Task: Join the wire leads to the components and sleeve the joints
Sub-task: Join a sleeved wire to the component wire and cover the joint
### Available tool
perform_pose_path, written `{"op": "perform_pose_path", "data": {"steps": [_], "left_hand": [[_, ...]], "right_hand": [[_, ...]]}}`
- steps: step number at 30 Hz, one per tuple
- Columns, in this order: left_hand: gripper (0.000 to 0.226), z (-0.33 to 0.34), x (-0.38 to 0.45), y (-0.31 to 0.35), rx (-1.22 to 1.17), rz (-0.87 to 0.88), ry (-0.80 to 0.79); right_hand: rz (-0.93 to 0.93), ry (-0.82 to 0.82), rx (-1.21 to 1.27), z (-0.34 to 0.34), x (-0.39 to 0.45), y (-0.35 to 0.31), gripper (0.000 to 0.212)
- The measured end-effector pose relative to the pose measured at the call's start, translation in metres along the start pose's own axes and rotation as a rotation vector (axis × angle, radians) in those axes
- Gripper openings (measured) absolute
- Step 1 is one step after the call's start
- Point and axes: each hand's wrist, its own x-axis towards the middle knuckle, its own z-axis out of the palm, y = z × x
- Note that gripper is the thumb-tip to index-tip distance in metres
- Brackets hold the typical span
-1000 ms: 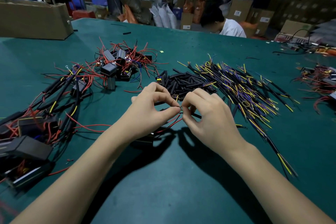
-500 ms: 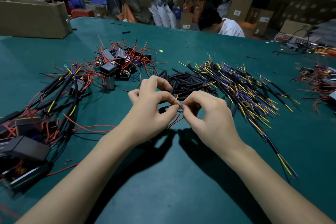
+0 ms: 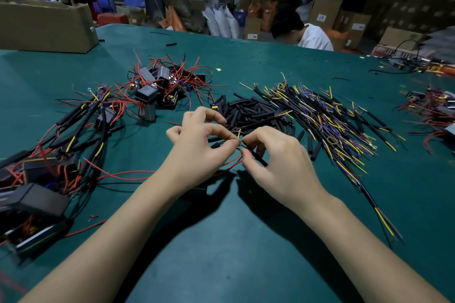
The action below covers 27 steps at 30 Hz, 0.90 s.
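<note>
Over the middle of the green table, my left hand (image 3: 197,152) pinches the bare end of a red wire lead (image 3: 232,162) between thumb and forefinger. My right hand (image 3: 278,162) pinches the end of a black-sleeved lead (image 3: 258,158) and meets the left fingertips at a small joint. Behind my hands lies a pile of black sleeve tubes (image 3: 251,112). To its right spreads a heap of yellow, purple and black wire leads (image 3: 327,118). Black box components with red wires (image 3: 157,86) sit at the back left.
Finished assemblies with sleeved wires (image 3: 49,155) crowd the left edge. Another tangle of red-wired parts (image 3: 433,110) lies at the far right. A cardboard box (image 3: 46,24) stands at the back left. A person in a white shirt (image 3: 312,38) sits across the table.
Both hands have lifted slightly and stayed together at the joint. The left fingers shifted their pinch on the wire end; the red lead now trails down from between the fingertips.
</note>
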Motion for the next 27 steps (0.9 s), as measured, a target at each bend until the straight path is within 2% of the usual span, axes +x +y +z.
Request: {"op": "perform_pose_path", "data": {"steps": [11, 17, 27], "left_hand": [[0.017, -0.0024, 0.0003, 0.0026, -0.056, -0.02, -0.035], [0.018, -0.0038, -0.0001, 0.0053, -0.084, -0.042, -0.029], [0.017, -0.0038, 0.001, 0.0069, -0.139, -0.07, -0.025]], "right_hand": [[0.002, 0.127, -0.021, 0.0019, -0.0003, -0.0038, 0.005], [-0.012, 0.139, 0.074, -0.0009, 0.0018, -0.0006, 0.007], [-0.047, 0.164, 0.006, -0.0013, 0.0011, -0.0006, 0.008]]}}
